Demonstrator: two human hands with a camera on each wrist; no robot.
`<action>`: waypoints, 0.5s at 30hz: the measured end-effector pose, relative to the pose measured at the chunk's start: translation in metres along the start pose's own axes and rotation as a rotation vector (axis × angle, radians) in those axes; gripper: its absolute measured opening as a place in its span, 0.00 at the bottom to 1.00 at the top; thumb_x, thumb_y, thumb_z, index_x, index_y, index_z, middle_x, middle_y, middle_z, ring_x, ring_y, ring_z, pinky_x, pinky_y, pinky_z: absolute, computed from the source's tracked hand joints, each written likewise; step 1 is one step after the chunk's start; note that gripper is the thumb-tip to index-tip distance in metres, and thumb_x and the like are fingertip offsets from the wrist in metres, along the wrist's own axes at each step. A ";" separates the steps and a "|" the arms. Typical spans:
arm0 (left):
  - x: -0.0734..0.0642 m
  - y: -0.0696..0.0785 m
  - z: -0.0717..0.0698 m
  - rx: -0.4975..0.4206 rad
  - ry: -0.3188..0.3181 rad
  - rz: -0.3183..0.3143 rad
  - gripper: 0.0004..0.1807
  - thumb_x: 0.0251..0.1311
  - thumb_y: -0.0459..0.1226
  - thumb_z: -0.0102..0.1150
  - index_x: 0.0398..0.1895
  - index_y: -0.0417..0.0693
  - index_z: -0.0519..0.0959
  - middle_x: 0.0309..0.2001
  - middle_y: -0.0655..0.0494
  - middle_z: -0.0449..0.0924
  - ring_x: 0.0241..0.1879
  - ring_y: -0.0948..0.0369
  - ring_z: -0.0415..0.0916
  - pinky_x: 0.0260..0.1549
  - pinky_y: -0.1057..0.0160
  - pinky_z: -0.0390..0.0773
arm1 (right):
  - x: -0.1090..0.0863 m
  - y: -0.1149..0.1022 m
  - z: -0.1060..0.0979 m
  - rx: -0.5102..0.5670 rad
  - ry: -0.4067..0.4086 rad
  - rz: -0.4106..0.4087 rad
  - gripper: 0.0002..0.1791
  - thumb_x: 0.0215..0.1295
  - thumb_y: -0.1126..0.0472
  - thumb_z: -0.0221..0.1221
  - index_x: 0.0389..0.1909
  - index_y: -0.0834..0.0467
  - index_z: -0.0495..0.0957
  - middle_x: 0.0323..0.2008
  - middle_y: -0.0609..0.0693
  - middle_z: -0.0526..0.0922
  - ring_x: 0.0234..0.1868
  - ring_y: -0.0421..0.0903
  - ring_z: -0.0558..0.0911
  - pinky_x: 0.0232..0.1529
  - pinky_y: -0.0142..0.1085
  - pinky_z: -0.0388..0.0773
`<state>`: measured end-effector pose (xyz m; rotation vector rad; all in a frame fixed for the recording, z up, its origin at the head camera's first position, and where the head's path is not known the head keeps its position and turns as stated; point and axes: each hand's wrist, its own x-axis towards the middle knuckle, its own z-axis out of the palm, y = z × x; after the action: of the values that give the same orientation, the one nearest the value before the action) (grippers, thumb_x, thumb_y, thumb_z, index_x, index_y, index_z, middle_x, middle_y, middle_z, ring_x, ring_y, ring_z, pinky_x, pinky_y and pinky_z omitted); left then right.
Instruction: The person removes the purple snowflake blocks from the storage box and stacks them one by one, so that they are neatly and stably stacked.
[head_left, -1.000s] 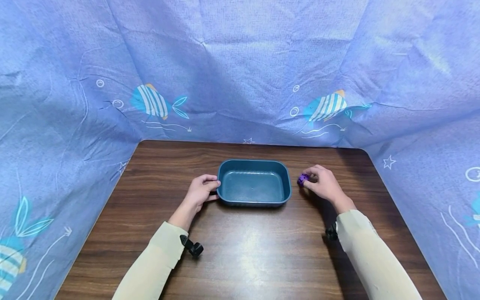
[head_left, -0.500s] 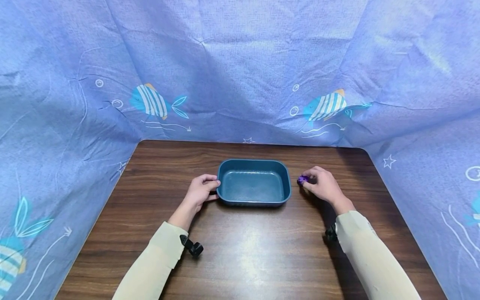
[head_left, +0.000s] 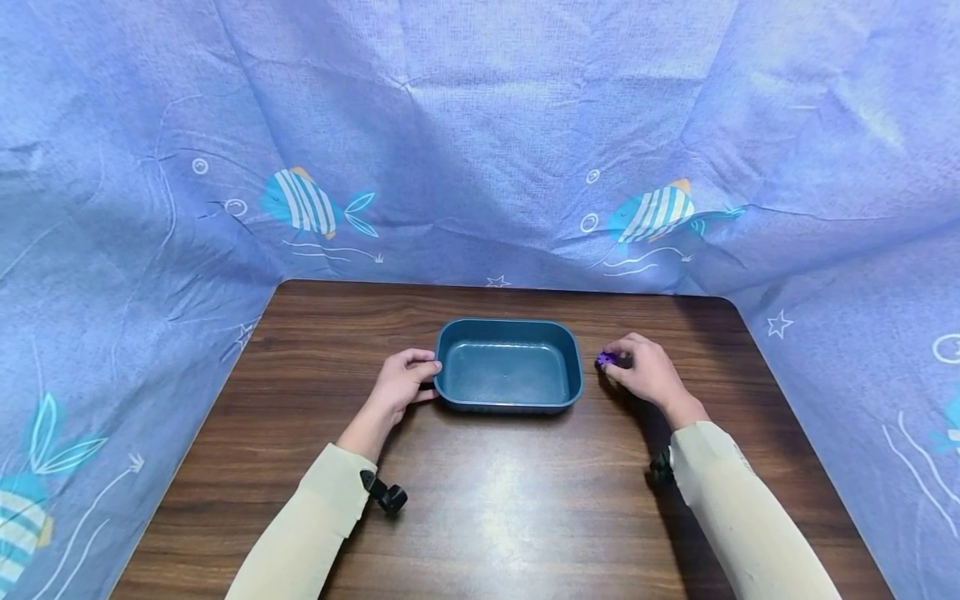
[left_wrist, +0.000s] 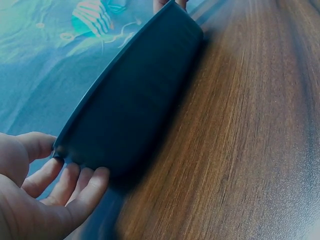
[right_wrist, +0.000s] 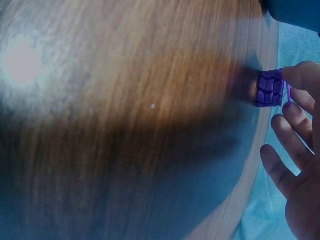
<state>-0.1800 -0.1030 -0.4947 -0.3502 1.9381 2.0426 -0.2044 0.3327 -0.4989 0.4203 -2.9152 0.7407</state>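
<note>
A dark teal rectangular plastic box [head_left: 504,408] stands upright on the table, with nothing visible inside it. My left hand [head_left: 405,383] pinches its left end, thumb at the rim and fingers against the outer wall, as the left wrist view shows the box's long side [left_wrist: 130,95]. Right of the box, my right hand [head_left: 643,367] pinches a small purple toy wheel [head_left: 606,358] between thumb and fingers. Chunky tread blocks show on the wheel [right_wrist: 269,88] in the right wrist view; the hand covers its other side. Whether it touches the table I cannot tell.
The brown wood-grain table [head_left: 480,508] reflects a bright glare near its front. Behind and beside it hangs a blue fish-print cloth [head_left: 480,150]. Black wrist cameras [head_left: 392,498] are strapped at both sleeves.
</note>
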 end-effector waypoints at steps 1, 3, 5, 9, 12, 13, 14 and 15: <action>0.000 0.000 0.000 0.000 0.001 0.000 0.20 0.69 0.32 0.63 0.61 0.34 0.75 0.54 0.38 0.80 0.49 0.52 0.83 0.43 0.57 0.90 | 0.000 0.000 0.000 -0.003 0.000 0.000 0.14 0.61 0.59 0.70 0.46 0.60 0.86 0.43 0.55 0.85 0.43 0.53 0.82 0.45 0.49 0.80; 0.000 0.000 0.000 0.001 0.002 0.001 0.20 0.69 0.32 0.63 0.61 0.34 0.76 0.54 0.37 0.80 0.50 0.52 0.83 0.43 0.56 0.90 | 0.000 0.000 0.000 -0.006 -0.003 0.002 0.14 0.61 0.58 0.70 0.46 0.60 0.86 0.43 0.55 0.85 0.43 0.53 0.82 0.45 0.49 0.80; 0.000 0.000 0.000 0.002 0.000 0.001 0.20 0.69 0.32 0.63 0.61 0.34 0.76 0.55 0.37 0.79 0.51 0.51 0.82 0.44 0.56 0.89 | 0.000 0.001 0.000 -0.008 -0.006 0.005 0.15 0.61 0.58 0.70 0.47 0.60 0.86 0.43 0.55 0.85 0.43 0.53 0.82 0.45 0.50 0.80; 0.001 0.000 0.001 0.000 0.000 0.004 0.20 0.69 0.32 0.63 0.61 0.34 0.76 0.55 0.37 0.79 0.51 0.51 0.82 0.45 0.55 0.89 | 0.000 0.001 0.000 -0.004 -0.024 0.021 0.15 0.62 0.58 0.70 0.48 0.60 0.86 0.44 0.55 0.85 0.44 0.54 0.82 0.47 0.51 0.80; 0.001 0.000 0.001 -0.002 0.005 0.006 0.20 0.69 0.32 0.62 0.61 0.34 0.76 0.55 0.37 0.80 0.50 0.51 0.83 0.45 0.54 0.89 | 0.001 0.002 -0.001 -0.002 -0.040 0.033 0.15 0.63 0.58 0.69 0.49 0.60 0.85 0.45 0.55 0.84 0.45 0.54 0.81 0.48 0.52 0.80; 0.000 0.000 0.001 -0.002 0.008 0.007 0.20 0.69 0.31 0.63 0.61 0.34 0.76 0.53 0.38 0.80 0.49 0.52 0.83 0.44 0.54 0.89 | 0.001 0.002 -0.001 0.000 -0.044 0.035 0.15 0.64 0.58 0.69 0.49 0.60 0.85 0.45 0.55 0.84 0.46 0.54 0.81 0.49 0.53 0.80; 0.000 0.001 0.001 -0.001 0.009 0.006 0.19 0.69 0.32 0.62 0.61 0.34 0.76 0.53 0.39 0.80 0.49 0.52 0.83 0.44 0.55 0.89 | 0.002 0.002 -0.001 0.001 -0.046 0.036 0.15 0.64 0.58 0.69 0.49 0.60 0.85 0.46 0.56 0.84 0.46 0.55 0.81 0.49 0.53 0.80; 0.000 0.001 0.001 0.001 0.011 0.006 0.19 0.69 0.32 0.62 0.60 0.34 0.76 0.52 0.39 0.81 0.48 0.53 0.83 0.44 0.55 0.90 | 0.002 0.002 -0.001 0.005 -0.046 0.036 0.15 0.64 0.58 0.69 0.50 0.60 0.85 0.46 0.56 0.84 0.46 0.55 0.81 0.49 0.54 0.80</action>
<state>-0.1800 -0.1021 -0.4940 -0.3566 1.9486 2.0483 -0.2067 0.3343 -0.4990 0.3913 -2.9723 0.7529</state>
